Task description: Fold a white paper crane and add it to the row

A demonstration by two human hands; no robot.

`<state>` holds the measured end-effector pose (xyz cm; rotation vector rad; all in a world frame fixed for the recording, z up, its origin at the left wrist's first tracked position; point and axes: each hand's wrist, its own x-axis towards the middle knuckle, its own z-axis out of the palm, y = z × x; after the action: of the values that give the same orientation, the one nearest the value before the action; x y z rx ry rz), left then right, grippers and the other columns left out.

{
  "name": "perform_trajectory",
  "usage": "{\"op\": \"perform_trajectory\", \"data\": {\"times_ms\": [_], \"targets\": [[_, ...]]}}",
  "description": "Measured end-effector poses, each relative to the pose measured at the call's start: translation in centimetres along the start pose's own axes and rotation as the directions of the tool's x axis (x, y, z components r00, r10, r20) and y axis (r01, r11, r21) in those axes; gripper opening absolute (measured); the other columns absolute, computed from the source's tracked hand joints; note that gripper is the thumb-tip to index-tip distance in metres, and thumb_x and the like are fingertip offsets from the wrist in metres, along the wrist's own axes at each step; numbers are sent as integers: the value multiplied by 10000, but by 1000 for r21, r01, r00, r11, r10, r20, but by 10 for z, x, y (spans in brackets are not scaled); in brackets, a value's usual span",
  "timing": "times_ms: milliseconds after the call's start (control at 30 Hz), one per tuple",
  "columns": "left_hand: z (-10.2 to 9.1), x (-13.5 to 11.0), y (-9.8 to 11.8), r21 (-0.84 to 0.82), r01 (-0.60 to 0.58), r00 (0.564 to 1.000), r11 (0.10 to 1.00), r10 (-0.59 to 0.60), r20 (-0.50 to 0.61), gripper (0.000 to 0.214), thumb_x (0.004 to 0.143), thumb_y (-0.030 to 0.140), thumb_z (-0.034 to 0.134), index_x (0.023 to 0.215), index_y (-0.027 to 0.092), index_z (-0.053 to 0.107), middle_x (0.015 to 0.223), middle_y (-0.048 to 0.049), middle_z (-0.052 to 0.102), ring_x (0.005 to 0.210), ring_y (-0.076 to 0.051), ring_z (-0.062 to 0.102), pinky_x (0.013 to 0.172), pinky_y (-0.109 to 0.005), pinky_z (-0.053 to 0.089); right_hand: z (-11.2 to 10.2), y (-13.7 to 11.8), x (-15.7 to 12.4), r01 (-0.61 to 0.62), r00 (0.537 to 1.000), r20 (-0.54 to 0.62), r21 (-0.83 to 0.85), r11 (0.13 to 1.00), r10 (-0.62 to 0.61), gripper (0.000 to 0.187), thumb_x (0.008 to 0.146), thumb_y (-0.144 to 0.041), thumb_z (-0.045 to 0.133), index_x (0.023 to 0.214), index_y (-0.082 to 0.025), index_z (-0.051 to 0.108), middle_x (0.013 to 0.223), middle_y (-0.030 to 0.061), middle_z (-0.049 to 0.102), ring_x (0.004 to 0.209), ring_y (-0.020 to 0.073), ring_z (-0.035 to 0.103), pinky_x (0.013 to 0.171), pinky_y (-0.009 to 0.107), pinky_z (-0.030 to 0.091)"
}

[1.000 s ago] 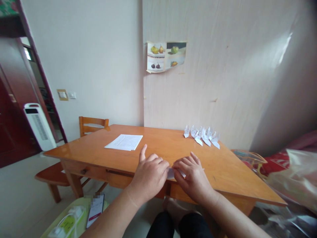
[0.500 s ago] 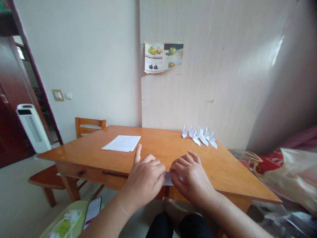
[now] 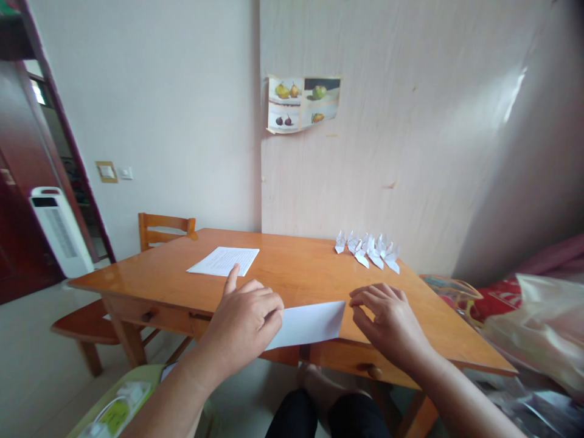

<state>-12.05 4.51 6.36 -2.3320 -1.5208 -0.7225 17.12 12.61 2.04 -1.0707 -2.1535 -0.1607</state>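
A white strip of folded paper [image 3: 312,323] is held up at the table's front edge. My left hand [image 3: 246,325] grips its left end between thumb and curled fingers, with one digit pointing up. Just off the strip's right end, my right hand [image 3: 385,316] is open and touches nothing, its fingers bent and a gap between thumb and fingers. Several folded white paper figures [image 3: 367,249] stand in a cluster at the table's far right. Toward the back left lies a stack of lined, written-on paper sheets [image 3: 224,261].
The wooden table [image 3: 292,261] stands against a wall, with a drawer knob [image 3: 374,371] below its front edge. A wooden chair [image 3: 166,228] and bench [image 3: 84,325] are at the left. A green box with a white cable [image 3: 114,407] sits lower left; plastic bags [image 3: 538,328] lie right.
My hands have moved apart. The right hand has let go of the paper and shifted right; the left has drawn left with it, so more of the strip shows.
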Motion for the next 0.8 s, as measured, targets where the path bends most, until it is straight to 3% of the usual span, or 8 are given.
{"op": "perform_trajectory", "data": {"times_ms": [133, 300, 433, 533, 667, 733, 800], "targets": [[2, 0, -1, -42, 31, 1000, 999, -31, -2, 194, 924, 235, 516, 762, 246, 621, 727, 74, 650, 818, -155, 580, 1192, -600, -80, -1, 11, -5, -54, 996, -76, 22, 998, 56, 135, 893, -220, 548, 897, -260, 677, 1033, 28, 739, 974, 252, 641, 872, 431, 431], [10, 2, 9, -88, 11, 1000, 996, -10, 19, 199, 920, 221, 520, 750, 246, 619, 730, 77, 656, 829, -152, 588, 1199, -581, -20, -4, -20, -3, 72, 995, -69, 32, 997, -69, 250, 943, -309, 547, 1172, -262, 633, 1195, 70, 693, 1128, 275, 601, 928, 456, 462], [16, 3, 16, -87, 9, 999, 996, -5, 46, 188, 919, 226, 527, 764, 249, 630, 739, 69, 657, 846, -160, 590, 1198, -584, 13, -6, -39, -1, 119, 986, -108, -57, 991, -125, 446, 927, -342, 575, 1358, -238, 534, 1379, 105, 596, 1305, 316, 496, 1114, 572, 329], [16, 2, 18, -79, 9, 998, 997, -4, 57, 189, 914, 214, 530, 754, 241, 627, 734, 59, 651, 846, -162, 591, 1198, -591, 3, -9, -41, 0, 109, 986, -125, -46, 993, -114, 515, 930, -314, 560, 1425, -210, 466, 1429, 120, 554, 1364, 316, 442, 1166, 606, 241], [15, 1, 22, -100, -13, 998, 995, 19, 65, 188, 912, 195, 535, 752, 242, 624, 730, 65, 656, 843, -156, 592, 1201, -590, -40, -13, -50, -2, 177, 984, 34, 11, 984, -178, 316, 934, -351, 603, 1244, -292, 618, 1272, 42, 667, 1283, 296, 515, 1187, 640, 115], [15, 1, 24, -112, -24, 998, 993, 31, 62, 192, 915, 188, 534, 755, 244, 625, 731, 68, 660, 846, -155, 592, 1202, -589, -58, -12, -55, -3, 177, 977, 114, 31, 984, -180, 151, 957, -327, 590, 1070, -309, 687, 1075, 0, 727, 1107, 250, 615, 1185, 645, 52], [16, 1, 27, -114, -30, 998, 993, 37, 59, 195, 915, 187, 537, 749, 244, 621, 729, 67, 658, 844, -155, 590, 1205, -586, -63, -11, -59, -5, 161, 972, 167, 34, 986, -164, 150, 975, -272, 561, 938, -295, 704, 885, -29, 723, 916, 195, 648, 1184, 634, 35]]}}
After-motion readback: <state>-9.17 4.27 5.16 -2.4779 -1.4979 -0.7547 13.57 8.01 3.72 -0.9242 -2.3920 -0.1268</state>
